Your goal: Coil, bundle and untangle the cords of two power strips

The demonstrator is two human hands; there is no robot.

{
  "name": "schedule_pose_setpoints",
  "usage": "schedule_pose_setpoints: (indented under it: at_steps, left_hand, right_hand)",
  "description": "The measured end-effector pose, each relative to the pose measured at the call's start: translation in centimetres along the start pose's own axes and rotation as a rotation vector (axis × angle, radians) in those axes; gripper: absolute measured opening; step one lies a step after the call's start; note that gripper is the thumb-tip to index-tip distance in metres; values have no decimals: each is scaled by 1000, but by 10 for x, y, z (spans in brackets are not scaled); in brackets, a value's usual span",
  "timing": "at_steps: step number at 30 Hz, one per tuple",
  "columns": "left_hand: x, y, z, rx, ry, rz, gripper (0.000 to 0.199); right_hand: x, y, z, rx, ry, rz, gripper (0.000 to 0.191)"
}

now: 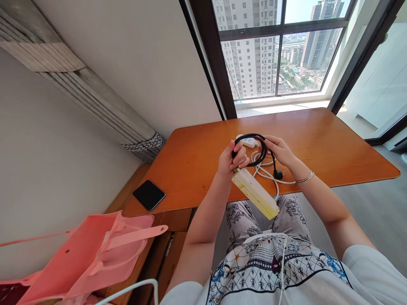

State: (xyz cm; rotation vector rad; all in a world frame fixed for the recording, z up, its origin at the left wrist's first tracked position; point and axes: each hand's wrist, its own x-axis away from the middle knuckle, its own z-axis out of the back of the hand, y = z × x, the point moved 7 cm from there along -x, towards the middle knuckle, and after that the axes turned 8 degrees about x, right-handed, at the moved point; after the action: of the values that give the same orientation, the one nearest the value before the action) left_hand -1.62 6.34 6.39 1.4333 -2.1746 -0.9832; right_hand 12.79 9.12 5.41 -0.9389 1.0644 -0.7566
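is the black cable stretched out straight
No, the black cable is wound in round loops, with the left hand gripping one side and the right hand pinching the other.

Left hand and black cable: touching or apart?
Touching. The head view shows the left hand with its fingers curled around the left side of the coiled black cable.

Smooth plastic block [256,192], black cable [263,153] — rubbery-looking, tabletop [197,161] — glossy wood
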Motion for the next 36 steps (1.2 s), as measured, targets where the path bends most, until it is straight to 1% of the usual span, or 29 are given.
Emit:
schedule_pose_setpoints:
  at_steps: [3,7,9,11,13,15,17,19,21,24,28,31,33,36]
  left_hand:
    - [0,6,2,31,69,-106,54]
    - [2,17,8,-27,143,-291,54]
    - [4,23,13,-63,194,-375,53]
    - [5,26,19,-93,239,-439,52]
    - [5,28,24,-114,267,-495,52]
    - [5,28,26,-120,271,-555,50]
    - [5,29,28,-114,261,-611,48]
    - [6,29,28,-115,256,-641,49]
    - [6,29,27,-146,254,-640,49]
    - [8,28,20,-233,211,-597,48]
    - [8,21,6,-308,89,-464,52]
    - [8,12,-5,-372,-24,-357,55]
    - [9,8,-12,-454,-95,-330,57]
    - [13,3,-24,-600,-182,-304,56]
  right_hand:
    - [11,13,-14,2,-37,-67,59]
    - [27,27,-27,72,-175,-176,50]
    - [35,33,-31,159,-237,-196,47]
    - [40,35,-32,293,-268,-174,51]
    - [43,31,-30,449,-246,-115,59]
    - [43,23,-25,617,-176,-57,63]
    - [43,12,-21,822,-118,-26,59]
    - [44,1,-19,1050,-118,-15,52]
    - [44,-11,-20,1232,-181,9,48]
    - [47,-32,-27,1379,-311,122,47]
    - [49,-61,-41,1507,-459,312,35]
    - [50,-83,-58,1561,-542,455,29]
    - [50,-98,-70,1570,-555,555,29]
    - [50,-115,-81,1541,-502,690,31]
